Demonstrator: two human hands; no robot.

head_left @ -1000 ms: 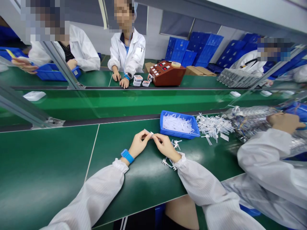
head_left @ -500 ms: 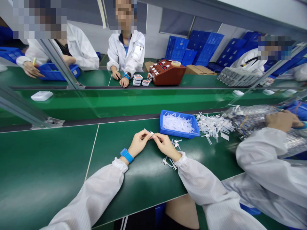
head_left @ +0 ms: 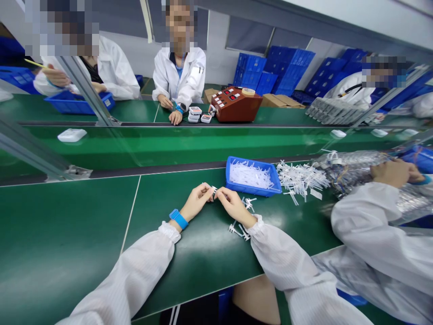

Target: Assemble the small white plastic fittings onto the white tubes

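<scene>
Between my fingertips is a small white plastic piece (head_left: 214,190), mostly hidden by the fingers. My left hand (head_left: 196,199) is closed in a pinch on its left side; a blue band (head_left: 178,219) circles that wrist. From the other side, my right hand (head_left: 232,204) pinches the same piece. By my right wrist, several small white plastic parts with arms (head_left: 249,203) lie on the green table. Just beyond the right hand stands a blue bin (head_left: 253,188) filled with thin white strips (head_left: 250,174). A loose heap of white plastic parts (head_left: 301,178) spreads to the bin's right.
A co-worker's sleeve (head_left: 368,221) and hands (head_left: 394,172) are at my right, over silvery wrapped bundles (head_left: 352,169). Beyond the table runs a green conveyor (head_left: 189,146) bearing white boxes (head_left: 72,135). Metal posts (head_left: 83,90) rise at left; co-workers and a brown device (head_left: 237,106) are opposite.
My hands stay in nearly the same place, the fingers shifting slightly around the white piece. On the conveyor, the white boxes have moved right. The far-left co-worker's hand has lifted with a yellow stick.
</scene>
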